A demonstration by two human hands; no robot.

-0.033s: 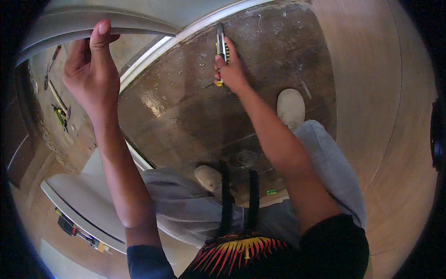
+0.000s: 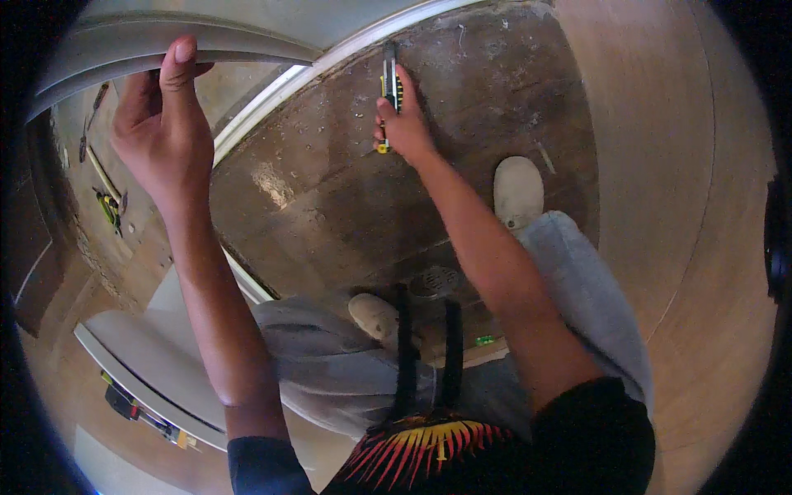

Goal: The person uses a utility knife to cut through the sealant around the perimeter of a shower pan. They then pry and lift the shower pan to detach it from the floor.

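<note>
R hand [image 2: 404,124] has its fingers [image 2: 384,125] wrapped tight round a yellow-and-black utility knife [image 2: 388,87], tip pointing up at the pale trim strip [image 2: 346,48] edging the bare dark floor [image 2: 330,198], prob. so the blade runs along that seam. L hand [image 2: 161,132] is raised w/ fingers curled over the edge of a curved white panel [image 2: 165,41], thumb up along it, likely steadying it. Person crouches, pale shoe [image 2: 518,191] planted on the floor; loose tools [image 2: 107,206] lie well off to the left.

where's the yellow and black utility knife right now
In the head view, the yellow and black utility knife is upper centre, gripped in the right hand, its tip at the pale trim strip edging the dark bare floor.
</note>
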